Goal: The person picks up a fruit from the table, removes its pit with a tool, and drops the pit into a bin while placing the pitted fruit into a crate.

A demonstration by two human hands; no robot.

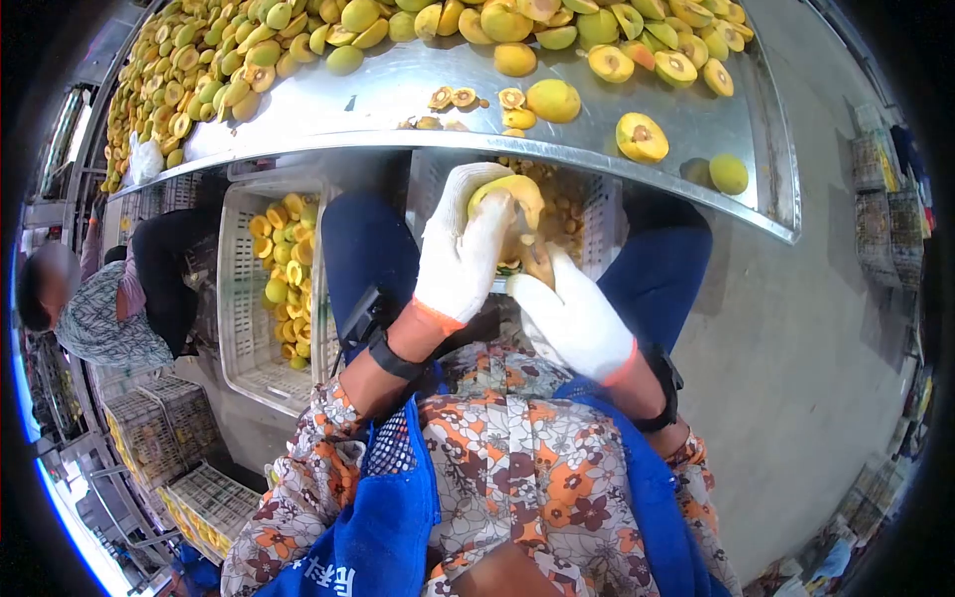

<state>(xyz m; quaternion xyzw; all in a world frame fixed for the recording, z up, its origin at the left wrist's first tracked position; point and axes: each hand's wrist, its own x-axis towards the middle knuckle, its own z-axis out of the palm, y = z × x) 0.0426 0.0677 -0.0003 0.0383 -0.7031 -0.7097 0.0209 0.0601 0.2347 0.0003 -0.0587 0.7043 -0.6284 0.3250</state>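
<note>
White gloves cover both hands. My left hand [465, 239] is wrapped round a yellow fruit half [517, 191], held above a crate between my knees. My right hand [572, 313] is just below and to the right, its fingers closed on a brownish object [537, 261] that touches or nearly touches the fruit; what it is I cannot make out. Under my hands the crate [602, 224] holds small brownish pieces. On the metal table [378, 99] beyond lie a pile of yellow-green fruit halves [288, 35], a cut half [642, 137] and a green fruit [728, 173].
A white crate [234, 298] of hollowed yellow halves [288, 269] stands left of my left knee. A co-worker [114, 308] sits at the far left near stacked crates [159, 428]. The table's raised front edge [448, 141] runs just beyond my hands.
</note>
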